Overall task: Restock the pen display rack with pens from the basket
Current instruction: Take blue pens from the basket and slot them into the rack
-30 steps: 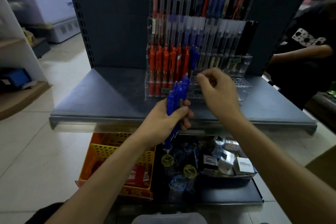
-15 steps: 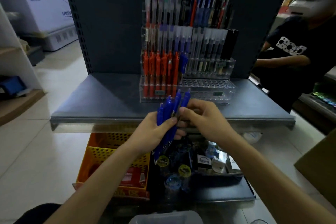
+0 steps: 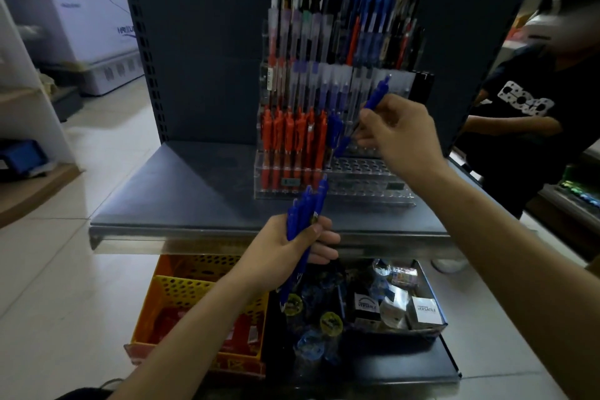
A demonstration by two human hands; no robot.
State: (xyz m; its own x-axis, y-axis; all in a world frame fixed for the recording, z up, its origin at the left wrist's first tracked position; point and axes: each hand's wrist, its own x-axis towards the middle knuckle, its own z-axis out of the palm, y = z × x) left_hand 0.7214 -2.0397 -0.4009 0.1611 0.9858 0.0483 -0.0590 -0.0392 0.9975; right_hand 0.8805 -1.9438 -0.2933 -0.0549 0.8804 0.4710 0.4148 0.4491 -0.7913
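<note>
Blue pens, bundle (image 3: 306, 214): held upright in the left hand (image 3: 285, 250), grip wrapped fully round the barrels, low in front of the shelf (image 3: 194, 191) edge. Judged purpose: a reserve kept close, so the other hand can draw one pen at a time.

Blue pen, single (image 3: 373, 104): pinched at mid-barrel between thumb and fingertips of the right hand (image 3: 399, 136), grip clamped on it. It is tilted, writing end down and to the left, clicker end up, and aimed at the lower tiers of the rack. The slant probably lets the tip find a hole before the pen is stood straight.

Clear plastic pen rack (image 3: 373, 191): stepped tiers, standing on the shelf against the dark back panel. Red pens (image 3: 292, 136) fill the left of a lower tier. Blue pens already placed (image 3: 334, 127) stand just beside them. The perforated row (image 3: 360, 166) to the right shows bare holes. Judged next slot: beside the placed blue pens, keeping colours grouped.

Yellow basket (image 3: 181, 289): on the floor below the shelf, near the left forearm. No pens can be made out in it.
</note>
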